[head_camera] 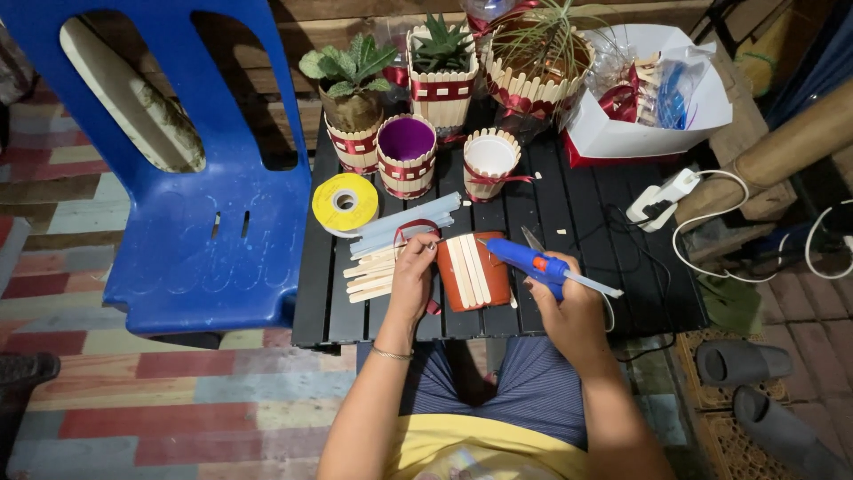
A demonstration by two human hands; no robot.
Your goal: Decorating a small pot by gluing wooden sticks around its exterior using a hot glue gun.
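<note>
Here the left hand point(413, 280) pinches a craft stick against the terracotta pot point(473, 271) lying at table centre. At the pot's three o'clock, the right hand point(569, 307) grips a blue glue gun point(533, 260), nozzle aimed toward nine o'clock.

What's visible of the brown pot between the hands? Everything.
The brown pot looks like terracotta-coloured plastic, small and tapered. It lies tilted on the black slatted table, rim toward the left hand, which grips it at the rim. Three pale craft sticks lie side by side along its upper wall. The nozzle of the blue glue gun, held in the right hand, points at it.
</note>
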